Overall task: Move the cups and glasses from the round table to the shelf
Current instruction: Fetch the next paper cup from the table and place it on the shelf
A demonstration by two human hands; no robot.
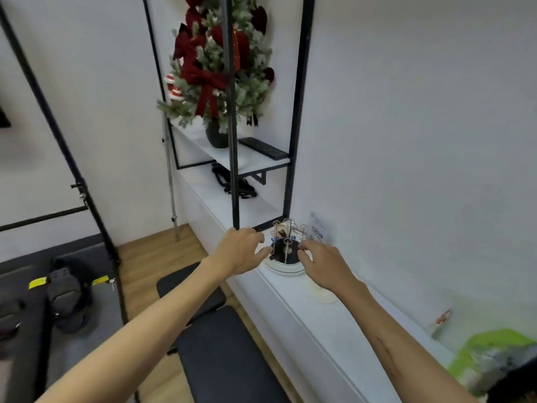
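Observation:
A wire cup rack (287, 241) with looped metal arms stands on a round white tray (283, 269) on top of the long white cabinet (305, 309). My left hand (239, 251) hovers at the rack's left side, fingers loosely curved and holding nothing. My right hand (322, 263) is at the rack's right side, its fingertips close to a wire arm; I cannot make out whether they touch. A pale cream cup-like object (325, 296) sits on the cabinet, partly hidden under my right wrist. No glass shows on the rack.
A black-framed shelf unit (232, 158) rises behind the rack, holding a decorated Christmas tree (220, 68) in a dark pot, a black keyboard (263, 148) and a black item lower down. A card with a QR code (318, 231) leans against the wall. A black bench (220, 344) stands below.

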